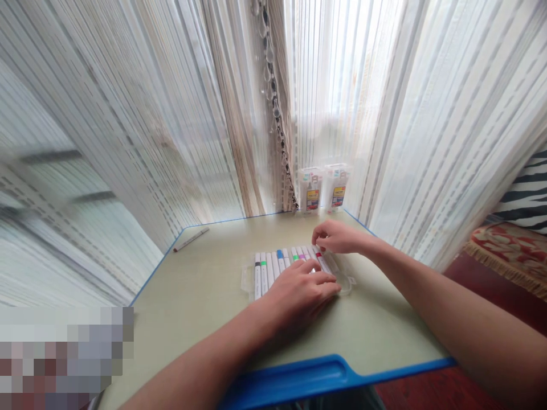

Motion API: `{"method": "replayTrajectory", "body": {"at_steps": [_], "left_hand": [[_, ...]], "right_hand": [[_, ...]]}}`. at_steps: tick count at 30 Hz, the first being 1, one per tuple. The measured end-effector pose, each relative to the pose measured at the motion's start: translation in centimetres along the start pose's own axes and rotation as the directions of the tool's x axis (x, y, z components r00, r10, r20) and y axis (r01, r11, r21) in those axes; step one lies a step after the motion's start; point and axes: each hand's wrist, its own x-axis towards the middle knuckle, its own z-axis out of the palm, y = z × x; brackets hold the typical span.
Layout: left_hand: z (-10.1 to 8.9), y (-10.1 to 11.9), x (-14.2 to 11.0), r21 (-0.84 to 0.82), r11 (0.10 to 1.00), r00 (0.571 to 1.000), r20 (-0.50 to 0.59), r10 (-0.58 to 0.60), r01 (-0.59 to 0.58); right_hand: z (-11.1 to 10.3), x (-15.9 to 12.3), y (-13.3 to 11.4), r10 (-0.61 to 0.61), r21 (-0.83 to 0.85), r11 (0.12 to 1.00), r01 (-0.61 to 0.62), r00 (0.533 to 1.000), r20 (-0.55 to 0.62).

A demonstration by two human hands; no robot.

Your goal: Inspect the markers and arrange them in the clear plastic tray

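White markers with coloured bands lie side by side in a clear plastic case on the table. My left hand lies across the lower part of the row, fingers stretched toward the right and hiding several markers. At the far end of the row, my right hand has its fingers curled in a pinch at the tip of a red-banded marker. The fingertips partly cover that tip. To the right of this marker, the transparent case bottom shows.
A single marker lies at the table's far left. Two clear boxes with yellow labels stand at the back edge against string curtains. The pale table has a blue rim with a raised front lip.
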Motion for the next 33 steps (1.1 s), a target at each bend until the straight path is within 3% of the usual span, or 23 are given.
{"method": "replayTrajectory", "body": {"at_steps": [15, 27, 33], "left_hand": [[-0.14, 0.05, -0.04, 0.033, 0.999, 1.0, -0.006, 0.017, -0.017], [0.23, 0.03, -0.1, 0.01, 1.0, 0.998, -0.059, 0.014, -0.014], [-0.33, 0.1, -0.22, -0.022, 1.0, 1.0, -0.02, -0.01, 0.009]], "right_hand": [[0.42, 0.69, 1.03, 0.011, 0.036, 0.999, -0.012, 1.0, 0.017], [0.29, 0.33, 0.22, 0.02, -0.007, 1.0, -0.02, 1.0, -0.007], [0.4, 0.57, 0.6, 0.014, 0.021, 1.0, -0.014, 1.0, 0.017]]}}
